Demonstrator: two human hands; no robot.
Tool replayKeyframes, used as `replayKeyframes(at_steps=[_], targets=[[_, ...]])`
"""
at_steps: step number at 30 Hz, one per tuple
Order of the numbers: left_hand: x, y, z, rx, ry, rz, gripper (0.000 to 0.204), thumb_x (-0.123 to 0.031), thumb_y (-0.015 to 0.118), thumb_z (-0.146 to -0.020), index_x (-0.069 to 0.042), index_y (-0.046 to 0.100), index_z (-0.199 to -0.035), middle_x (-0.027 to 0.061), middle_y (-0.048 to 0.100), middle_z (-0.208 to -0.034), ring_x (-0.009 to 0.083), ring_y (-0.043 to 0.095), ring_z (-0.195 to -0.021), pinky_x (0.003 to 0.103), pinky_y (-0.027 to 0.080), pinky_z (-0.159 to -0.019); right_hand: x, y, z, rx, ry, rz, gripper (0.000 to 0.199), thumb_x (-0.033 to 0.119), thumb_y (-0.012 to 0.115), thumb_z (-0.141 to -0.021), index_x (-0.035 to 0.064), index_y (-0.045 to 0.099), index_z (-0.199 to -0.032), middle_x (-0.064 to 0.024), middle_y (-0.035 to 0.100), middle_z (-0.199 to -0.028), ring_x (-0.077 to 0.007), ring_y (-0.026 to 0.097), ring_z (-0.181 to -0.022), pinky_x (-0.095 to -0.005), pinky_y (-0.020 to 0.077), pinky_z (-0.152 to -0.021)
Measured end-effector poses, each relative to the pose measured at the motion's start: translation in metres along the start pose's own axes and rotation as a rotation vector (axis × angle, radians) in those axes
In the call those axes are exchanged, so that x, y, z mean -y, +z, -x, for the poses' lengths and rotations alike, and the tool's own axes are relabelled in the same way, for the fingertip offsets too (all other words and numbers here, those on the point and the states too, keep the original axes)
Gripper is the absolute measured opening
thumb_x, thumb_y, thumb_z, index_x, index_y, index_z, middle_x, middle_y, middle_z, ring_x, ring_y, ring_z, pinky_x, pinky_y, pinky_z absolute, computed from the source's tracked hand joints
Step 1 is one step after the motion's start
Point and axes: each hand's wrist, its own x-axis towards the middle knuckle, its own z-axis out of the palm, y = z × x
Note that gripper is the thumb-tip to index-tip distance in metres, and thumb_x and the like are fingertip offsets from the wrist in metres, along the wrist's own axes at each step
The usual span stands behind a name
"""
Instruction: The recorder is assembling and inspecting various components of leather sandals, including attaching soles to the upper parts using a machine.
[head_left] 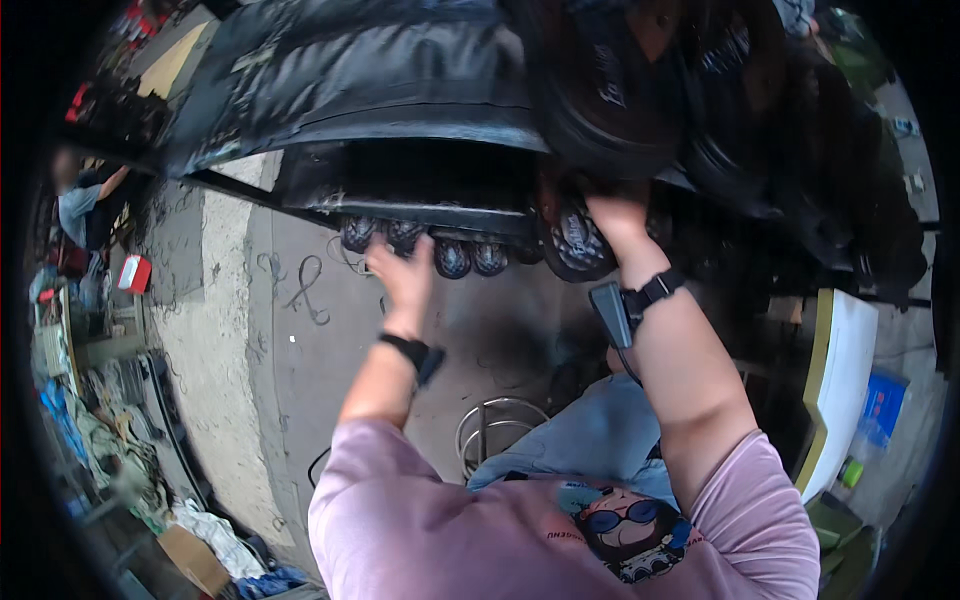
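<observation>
- Tyres [600, 100]: black rubber, matt w/ slight sheen, ribbed tread.
- Rack [420, 215]: dark metal, grimy, dull.
- Small wheels [452, 258]: hard plastic, glossy, at rack's lower edge.
- Floor [215, 300]: concrete, rough, stained, chalk scrawls.
- Stool [495, 425]: chromed metal, shiny.
- Shirt [450, 530]: pink cotton cloth, soft, matt.
- Wrist straps [410, 350]: black, matt fabric/plastic.
- Box [190, 560]: brown cardboard.

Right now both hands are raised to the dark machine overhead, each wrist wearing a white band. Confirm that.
Not quite. The head view shows the left hand and right hand raised to the dark machine, but the wrist bands are black, not white.
</observation>
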Motion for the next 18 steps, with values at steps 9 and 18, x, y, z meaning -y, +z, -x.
replayKeyframes(at_steps=[9,18], targets=[[0.008,0.133,-0.108,0.528,-0.238,0.007,0.057,-0.021,0.067,-0.074,0.005,0.046,-0.120,0.0206,0.052,-0.112,0.0325,0.052,-0.104,0.041,0.044,-0.089,0.024,0.020,-0.010,0.373,0.216,0.448,0.044,0.044,0.056,-0.081,0.0124,0.062,-0.112,-0.0134,0.055,-0.123,-0.0290,0.052,-0.114,-0.0401,0.0409,-0.095],[-0.029,0.080,0.055,0.938,-0.228,0.383,0.043,-0.009,0.057,-0.076,0.001,0.049,-0.117,0.0151,0.057,-0.106,0.0277,0.058,-0.097,0.039,0.050,-0.081,0.016,-0.036,0.146,0.337,0.219,0.239,0.016,0.013,0.055,-0.070,0.0056,0.068,-0.075,-0.0111,0.060,-0.089,-0.0286,0.053,-0.095,-0.0387,0.0422,-0.083]])
